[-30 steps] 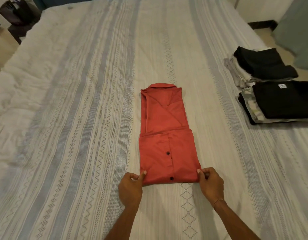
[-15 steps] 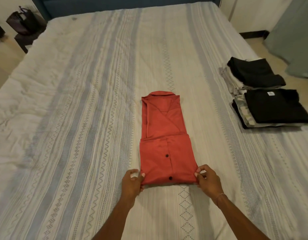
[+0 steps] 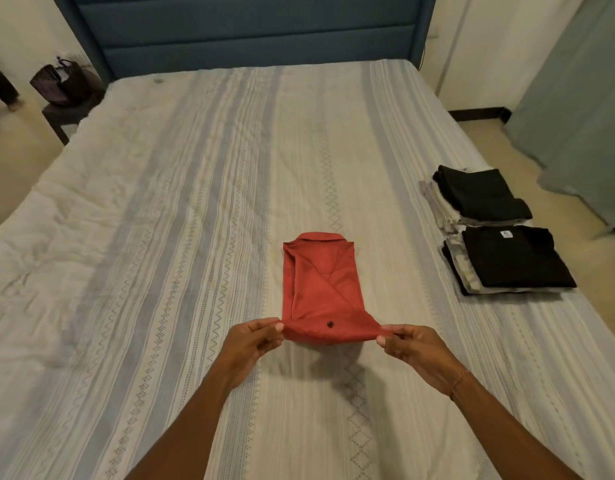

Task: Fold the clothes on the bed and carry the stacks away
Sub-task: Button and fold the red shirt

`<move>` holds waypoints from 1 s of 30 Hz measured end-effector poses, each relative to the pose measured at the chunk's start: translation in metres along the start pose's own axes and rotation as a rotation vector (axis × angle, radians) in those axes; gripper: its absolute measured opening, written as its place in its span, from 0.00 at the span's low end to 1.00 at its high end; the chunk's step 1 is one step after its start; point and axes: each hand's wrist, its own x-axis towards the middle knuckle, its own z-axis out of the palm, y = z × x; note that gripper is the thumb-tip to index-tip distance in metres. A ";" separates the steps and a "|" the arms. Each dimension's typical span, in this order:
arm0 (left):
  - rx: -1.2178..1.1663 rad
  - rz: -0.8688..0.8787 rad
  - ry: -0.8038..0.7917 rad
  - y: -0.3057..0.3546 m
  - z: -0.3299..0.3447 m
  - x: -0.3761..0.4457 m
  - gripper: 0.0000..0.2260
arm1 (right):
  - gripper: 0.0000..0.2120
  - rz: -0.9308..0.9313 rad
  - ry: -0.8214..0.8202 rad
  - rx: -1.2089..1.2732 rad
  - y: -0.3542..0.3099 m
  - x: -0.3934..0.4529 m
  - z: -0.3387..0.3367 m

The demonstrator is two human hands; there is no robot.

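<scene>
A red button shirt (image 3: 321, 285), folded into a narrow strip, lies in the middle of the striped bed (image 3: 160, 237) with its collar toward the headboard. Its near folded end is raised off the cover. My left hand (image 3: 252, 344) pinches the left corner of that end and my right hand (image 3: 411, 344) pinches the right corner. Two stacks of folded clothes sit at the bed's right edge: a nearer one topped by a black T-shirt (image 3: 513, 259) and a farther one topped by a black garment (image 3: 479, 195).
A blue padded headboard (image 3: 250, 32) closes the far end. A dark bag (image 3: 65, 81) rests on a small table left of the bed. A grey-green curtain (image 3: 583, 116) hangs at the right, beyond the stacks. Floor shows on both sides.
Both hands have lifted the shirt's near folded end off the bed and carried it toward the collar. My view has tilted up, bringing the headboard into sight.
</scene>
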 end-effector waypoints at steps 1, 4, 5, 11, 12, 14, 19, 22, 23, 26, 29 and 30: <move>0.024 0.024 -0.001 0.009 0.003 0.008 0.14 | 0.18 -0.022 0.001 -0.051 -0.010 0.009 0.000; 0.140 0.102 0.067 0.026 0.013 0.038 0.09 | 0.11 -0.111 0.107 -0.216 -0.030 0.041 0.003; 0.205 0.137 0.113 0.028 0.017 0.046 0.07 | 0.08 -0.144 0.153 -0.275 -0.033 0.049 0.004; 0.510 0.342 0.330 0.034 0.034 0.125 0.13 | 0.06 -0.310 0.323 -0.482 -0.049 0.130 0.009; 0.538 0.369 0.347 0.035 0.037 0.134 0.14 | 0.06 -0.328 0.302 -0.462 -0.050 0.141 0.009; 0.569 0.430 0.361 0.037 0.045 0.152 0.12 | 0.06 -0.356 0.265 -0.436 -0.053 0.163 0.012; 0.717 0.513 0.472 0.029 0.054 0.208 0.11 | 0.10 -0.395 0.339 -0.390 -0.049 0.219 0.024; 0.836 0.484 0.557 0.023 0.055 0.238 0.14 | 0.13 -0.406 0.449 -0.470 -0.044 0.249 0.030; 0.851 0.483 0.577 0.024 0.056 0.247 0.14 | 0.15 -0.413 0.488 -0.513 -0.044 0.260 0.032; 0.888 0.504 0.607 0.031 0.061 0.271 0.13 | 0.19 -0.435 0.588 -0.640 -0.047 0.292 0.035; 0.912 0.490 0.624 0.040 0.060 0.301 0.15 | 0.19 -0.436 0.645 -0.712 -0.053 0.324 0.035; 0.931 0.470 0.626 0.044 0.059 0.311 0.16 | 0.19 -0.428 0.657 -0.729 -0.054 0.335 0.035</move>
